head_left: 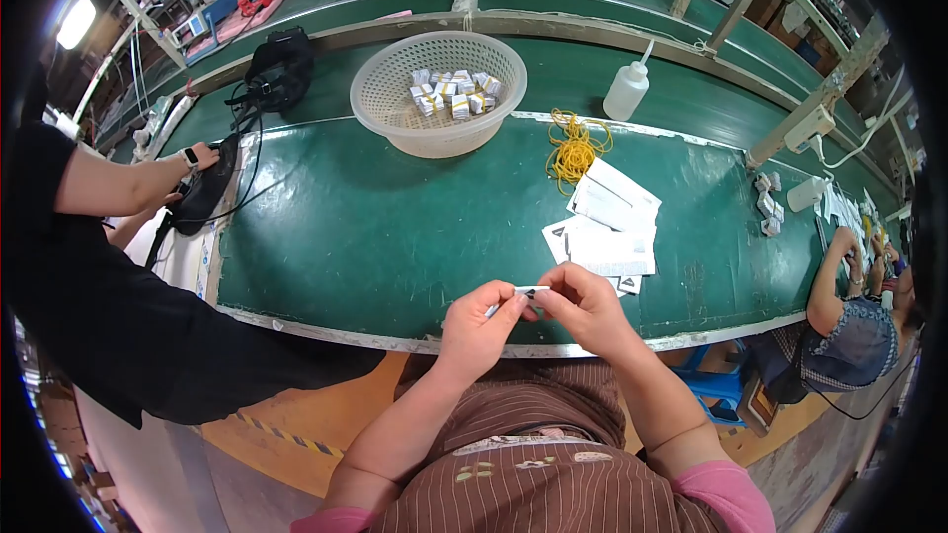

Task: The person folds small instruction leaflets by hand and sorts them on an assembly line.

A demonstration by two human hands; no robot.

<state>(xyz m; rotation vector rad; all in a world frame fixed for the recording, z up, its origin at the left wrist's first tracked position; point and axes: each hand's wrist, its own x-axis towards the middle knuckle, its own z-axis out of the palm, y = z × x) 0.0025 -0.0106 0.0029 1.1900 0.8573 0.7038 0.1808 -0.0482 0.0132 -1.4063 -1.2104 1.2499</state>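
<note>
Head view, looking down at a green counter [375, 237]. Your left hand [479, 324] and right hand [585, 306] meet just inside its near edge. Both are pinched on one small paper slip [530, 290] — white w/ a dark triangle mark. It looks folded, but it's too small to be sure.

Just beyond your right hand lies a loose stack of leaflets [610, 227], then a tangle of yellow rubber bands [576, 148]. Further back are a basket [395, 109] of small boxes [452, 91] and a squeeze bottle [626, 91].

Risks, as I judge them: the slip is held by fingertips only, close to the counter's lip, so a slack pinch could drop it into your lap. Your right wrist — close to the stack — could also nudge the leaflets askew or off the edge.
</note>
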